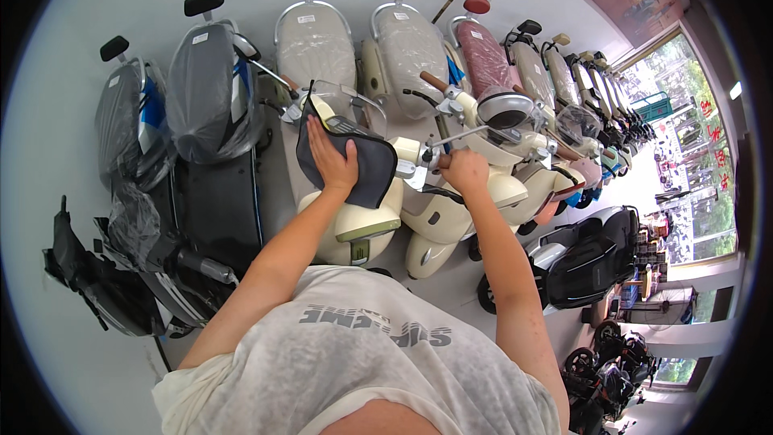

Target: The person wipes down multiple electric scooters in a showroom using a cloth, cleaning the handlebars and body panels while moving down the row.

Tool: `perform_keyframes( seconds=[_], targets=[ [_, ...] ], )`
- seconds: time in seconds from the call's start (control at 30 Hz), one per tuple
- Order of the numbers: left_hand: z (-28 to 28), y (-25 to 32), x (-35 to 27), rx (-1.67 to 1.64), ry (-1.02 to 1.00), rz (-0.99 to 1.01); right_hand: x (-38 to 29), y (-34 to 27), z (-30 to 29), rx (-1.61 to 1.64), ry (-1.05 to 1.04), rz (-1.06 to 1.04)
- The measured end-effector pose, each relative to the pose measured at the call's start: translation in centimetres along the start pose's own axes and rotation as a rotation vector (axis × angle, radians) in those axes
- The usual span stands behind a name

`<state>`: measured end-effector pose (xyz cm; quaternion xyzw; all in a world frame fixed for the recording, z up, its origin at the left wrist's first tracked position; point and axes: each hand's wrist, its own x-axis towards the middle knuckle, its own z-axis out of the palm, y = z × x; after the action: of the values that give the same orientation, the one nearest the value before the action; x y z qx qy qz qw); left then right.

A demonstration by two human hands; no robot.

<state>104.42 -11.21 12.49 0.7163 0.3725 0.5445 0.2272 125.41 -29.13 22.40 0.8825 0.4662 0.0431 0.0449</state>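
Observation:
A cream electric scooter (368,217) stands directly before me, its seat (317,42) wrapped in clear plastic. Over its front and dashboard lies a dark grey cloth (362,157) with black edging. My left hand (333,157) presses on this cloth, palm down, with the thumb apart from the fingers. My right hand (468,170) is closed around the brown handlebar grip (444,161) at the right. Beside that grip are a silver brake lever mount and a mirror stem (459,135). Part of the dashboard shows past the cloth's upper edge.
Plastic-wrapped scooters stand at the left, including one with a grey seat (202,93). A cream scooter (435,217) is close on the right, in a long row along the wall. A black scooter (586,260) stands farther right, and windows (694,151) lie beyond.

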Motion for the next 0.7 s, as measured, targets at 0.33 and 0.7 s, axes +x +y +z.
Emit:
perform_keyframes(
  seconds=[0.33, 0.7],
  targets=[
    [1.4, -2.0, 3.1, -0.012, 0.010, -0.060, -0.3, -0.1, -0.3, -0.012, -0.064, 0.045],
    [1.3, -6.2, 7.8, -0.112, -0.123, -0.309, -0.1, -0.1, 0.0, 0.006, -0.043, 0.054]
  ],
)
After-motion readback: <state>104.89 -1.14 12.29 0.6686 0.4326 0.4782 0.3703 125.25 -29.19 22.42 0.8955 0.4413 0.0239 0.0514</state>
